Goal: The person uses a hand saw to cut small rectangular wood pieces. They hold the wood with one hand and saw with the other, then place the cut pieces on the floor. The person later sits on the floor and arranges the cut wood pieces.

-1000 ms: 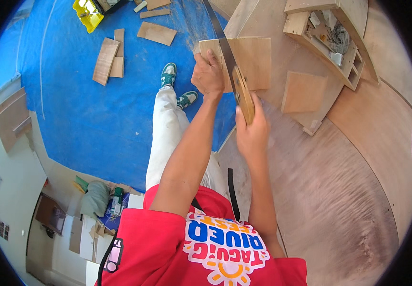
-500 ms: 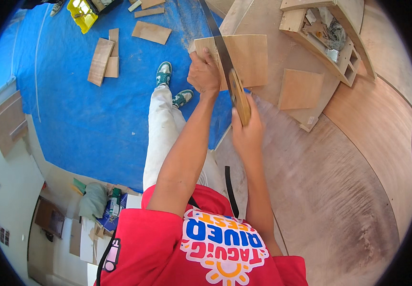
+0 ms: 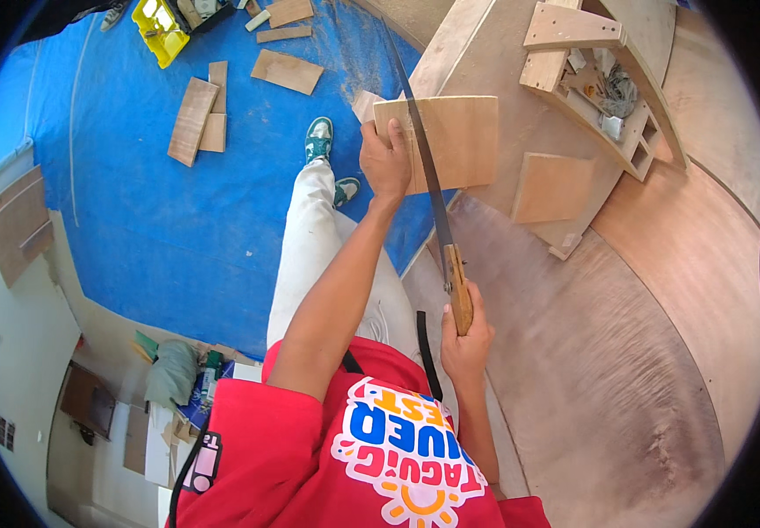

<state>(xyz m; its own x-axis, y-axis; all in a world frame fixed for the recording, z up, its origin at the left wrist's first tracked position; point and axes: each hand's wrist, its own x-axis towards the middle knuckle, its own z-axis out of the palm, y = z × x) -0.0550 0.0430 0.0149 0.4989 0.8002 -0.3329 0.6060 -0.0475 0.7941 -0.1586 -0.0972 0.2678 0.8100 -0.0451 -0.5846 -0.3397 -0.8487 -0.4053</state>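
My right hand [image 3: 468, 341] is closed round the wooden handle of a hand saw [image 3: 434, 189]. The saw's long dark blade lies across a plywood board [image 3: 461, 145], near its left end, and points away from me. Gripping that left end is my left hand [image 3: 386, 160], its thumb on top and its fingers curled over the edge, just left of the blade. The board juts past the edge of a larger wooden surface. How deep the blade sits in the wood I cannot tell.
Blue sheeting [image 3: 151, 238] covers the floor at left, with plywood offcuts [image 3: 193, 121] and a yellow toolbox [image 3: 160, 31] on it. To the right lie a square plywood piece [image 3: 553, 187] and a wooden frame with compartments [image 3: 604, 97]. A broad curved wooden surface [image 3: 591, 343] stretches along my right.
My right hand has drawn the saw back toward me, so more blade shows between handle and board. My left hand still holds the board's end.
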